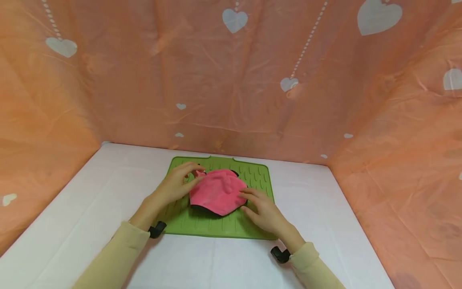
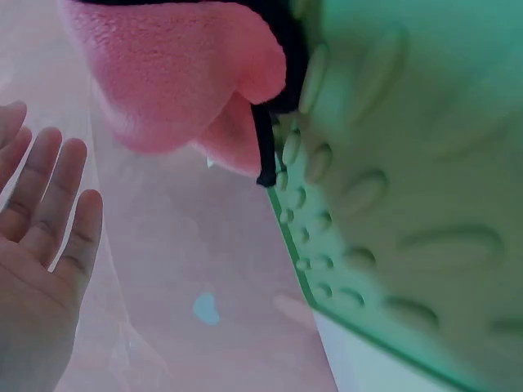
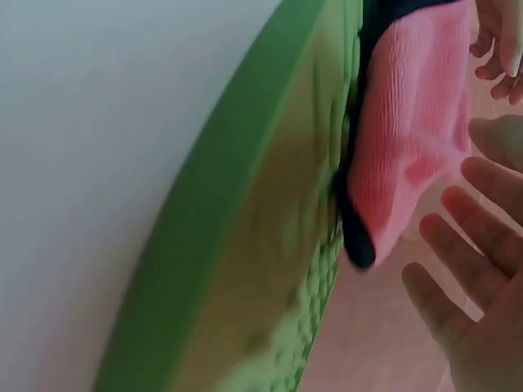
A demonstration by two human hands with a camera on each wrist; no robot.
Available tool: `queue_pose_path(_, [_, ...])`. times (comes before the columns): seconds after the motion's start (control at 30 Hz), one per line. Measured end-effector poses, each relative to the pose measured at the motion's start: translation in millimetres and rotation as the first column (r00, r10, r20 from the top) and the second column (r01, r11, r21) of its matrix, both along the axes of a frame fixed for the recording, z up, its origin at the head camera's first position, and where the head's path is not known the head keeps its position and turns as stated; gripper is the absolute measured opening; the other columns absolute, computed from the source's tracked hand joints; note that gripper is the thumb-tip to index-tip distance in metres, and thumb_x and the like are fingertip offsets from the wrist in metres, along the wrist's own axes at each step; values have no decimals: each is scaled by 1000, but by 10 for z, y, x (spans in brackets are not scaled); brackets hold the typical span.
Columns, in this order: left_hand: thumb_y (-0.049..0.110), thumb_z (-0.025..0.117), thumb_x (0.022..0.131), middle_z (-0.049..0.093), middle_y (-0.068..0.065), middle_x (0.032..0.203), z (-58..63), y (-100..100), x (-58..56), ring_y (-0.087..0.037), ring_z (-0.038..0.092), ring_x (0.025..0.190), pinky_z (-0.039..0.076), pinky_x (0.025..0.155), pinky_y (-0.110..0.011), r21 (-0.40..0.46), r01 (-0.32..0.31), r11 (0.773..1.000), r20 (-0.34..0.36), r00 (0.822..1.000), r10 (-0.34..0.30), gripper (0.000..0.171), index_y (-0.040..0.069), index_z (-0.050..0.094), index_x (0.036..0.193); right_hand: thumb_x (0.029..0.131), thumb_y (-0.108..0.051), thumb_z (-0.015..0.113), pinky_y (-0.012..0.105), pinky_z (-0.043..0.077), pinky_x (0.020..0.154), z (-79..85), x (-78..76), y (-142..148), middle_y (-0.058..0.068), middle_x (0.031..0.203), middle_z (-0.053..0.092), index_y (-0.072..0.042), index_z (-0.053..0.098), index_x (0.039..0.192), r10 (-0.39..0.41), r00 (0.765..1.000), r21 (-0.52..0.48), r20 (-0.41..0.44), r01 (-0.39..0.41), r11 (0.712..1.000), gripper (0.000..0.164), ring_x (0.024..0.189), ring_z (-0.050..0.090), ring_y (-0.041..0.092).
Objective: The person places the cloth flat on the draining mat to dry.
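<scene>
A crumpled pink cloth [image 1: 219, 192] with black edging lies bunched on a green ridged mat [image 1: 256, 180]. My left hand [image 1: 177, 182] is over the mat at the cloth's upper left, its fingers and thumb spread. In the left wrist view the left hand [image 2: 45, 237] shows relaxed fingers with nothing in them, apart from the plush pink fabric [image 2: 163, 73]. At the cloth's right edge is my right hand [image 1: 263, 208], fingertips overlapping the fabric. The right wrist view shows the right hand [image 3: 482, 261] with loosely spread fingers beside the folded cloth [image 3: 409, 122].
The mat lies on a white-covered table [image 1: 119, 180]. Orange sheeting [image 1: 231, 100] with pale hearts closes off the back and both sides. Black wrist mounts [image 1: 157, 229] sit on both wrists, close to the mat's front edge.
</scene>
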State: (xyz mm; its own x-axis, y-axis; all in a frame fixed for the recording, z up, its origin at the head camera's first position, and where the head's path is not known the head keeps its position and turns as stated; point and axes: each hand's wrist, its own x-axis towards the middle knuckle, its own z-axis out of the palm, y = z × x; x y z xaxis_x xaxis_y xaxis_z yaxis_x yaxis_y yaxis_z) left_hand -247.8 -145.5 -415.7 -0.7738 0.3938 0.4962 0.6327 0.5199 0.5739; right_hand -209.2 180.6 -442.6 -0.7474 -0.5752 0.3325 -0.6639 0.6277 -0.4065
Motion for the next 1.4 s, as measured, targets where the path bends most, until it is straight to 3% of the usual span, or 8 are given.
queue_pose_path(0.1, [9, 75, 97, 70, -2, 108, -21, -80, 84, -18, 65, 93, 54, 75, -38, -15, -21, 1000, -4, 1000, 20, 24, 7, 73, 121, 96, -14, 75, 50, 48, 109, -20, -7, -126, 11, 141, 60, -3, 68, 131, 21, 1000, -6, 10, -21, 1000, 37, 132, 57, 32])
queue_pose_path(0.27, [7, 78, 93, 70, 1, 106, -78, -207, 229, -21, 66, 89, 56, 73, -43, -63, -25, 998, 27, 999, 27, 25, 8, 74, 117, 93, -14, 78, 48, 50, 106, -44, -13, -265, 9, 135, 62, -5, 71, 126, 28, 999, 7, 32, -28, 1000, 35, 127, 58, 29])
queue_pose_path(0.47, [8, 83, 89, 70, 0, 103, -129, -281, 350, -19, 65, 90, 58, 75, -38, -110, 12, 994, 68, 998, -4, 24, 13, 76, 111, 90, -13, 82, 46, 50, 105, -60, -26, -341, 7, 129, 63, -8, 73, 120, 27, 999, 34, 28, -28, 999, 31, 122, 59, 26])
queue_pose_path(0.67, [3, 87, 83, 68, 3, 105, -233, -288, 374, -19, 65, 89, 59, 77, -38, -86, 55, 995, 80, 996, -48, 30, 14, 75, 108, 91, -12, 82, 41, 53, 98, -107, -52, -390, 3, 120, 65, -11, 75, 113, 37, 999, 71, 12, -38, 997, 24, 112, 62, 20])
queue_pose_path(0.9, [9, 90, 82, 66, 6, 112, -296, -263, 401, -18, 65, 94, 59, 79, -34, -98, 75, 992, 155, 986, -59, 37, 16, 73, 114, 91, -16, 82, 42, 51, 95, -142, -66, -440, -2, 110, 66, -16, 77, 105, 22, 999, 122, -32, -18, 992, 14, 105, 61, 16])
queue_pose_path(1.1, [9, 88, 84, 66, 5, 112, -335, -212, 393, -17, 65, 93, 58, 81, -32, -116, 101, 988, 136, 987, -85, 33, 15, 74, 114, 91, -14, 82, 44, 50, 96, -94, -56, -456, -4, 101, 65, -16, 76, 92, 12, 1000, 141, -28, -8, 990, 6, 98, 60, 16])
queue_pose_path(1.4, [7, 79, 92, 67, 5, 113, -357, -168, 424, -15, 65, 97, 58, 85, -34, -163, 66, 984, 86, 995, -53, 23, 14, 74, 114, 88, -19, 85, 41, 52, 89, -130, -46, -453, -6, 99, 66, -18, 75, 94, 4, 1000, 178, -13, -2, 984, 11, 98, 62, 14])
